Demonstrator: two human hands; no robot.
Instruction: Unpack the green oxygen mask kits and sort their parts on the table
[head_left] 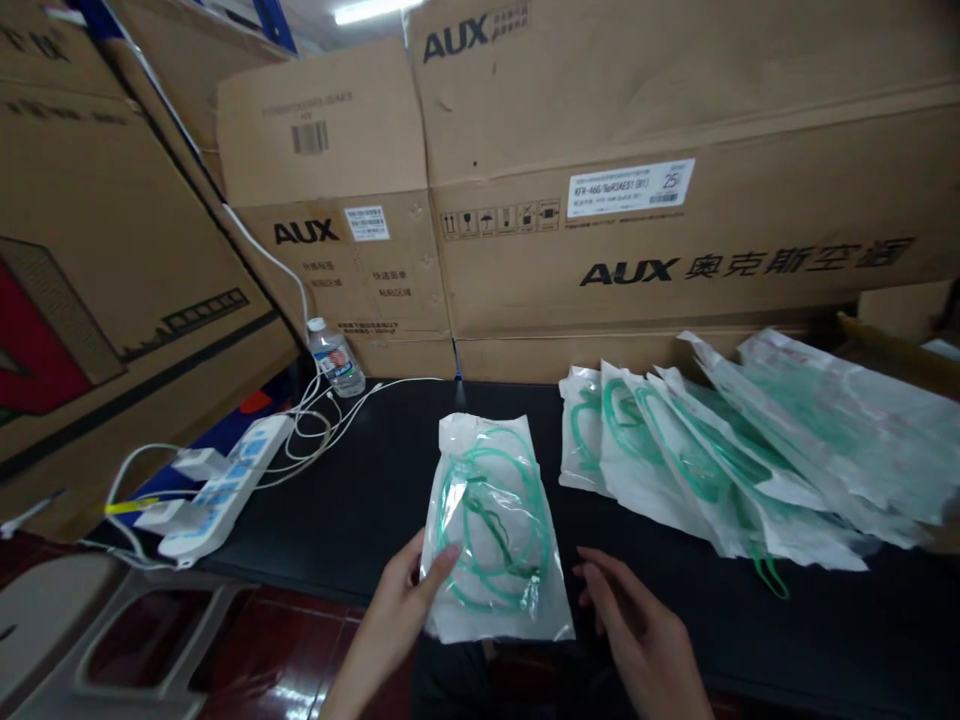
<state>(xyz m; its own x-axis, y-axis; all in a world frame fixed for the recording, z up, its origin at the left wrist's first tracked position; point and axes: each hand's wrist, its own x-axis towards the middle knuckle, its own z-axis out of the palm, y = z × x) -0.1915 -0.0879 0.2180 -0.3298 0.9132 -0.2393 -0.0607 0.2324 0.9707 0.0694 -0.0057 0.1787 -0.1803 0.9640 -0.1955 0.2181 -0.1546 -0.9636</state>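
A clear-fronted, white-backed packet (499, 530) with coiled green tubing inside is in front of me, above the table's near edge. My left hand (412, 590) grips its lower left side, thumb on the clear film and the other fingers behind it. To the packet's right, my right hand (630, 620) is apart from it, fingers loosely curled with a gap from the thumb and nothing visible in them. Several similar packets (697, 470) lie overlapping at the right, with a loop of green tubing (769, 575) sticking out at their near side.
Large cardboard boxes (525, 270) stand along the back of the black table (360, 480). At the left lie a white power strip (232, 490) with plugs, and tangled white cables (319, 430). A water bottle (335, 358) leans there. A stool (52, 620) stands at lower left.
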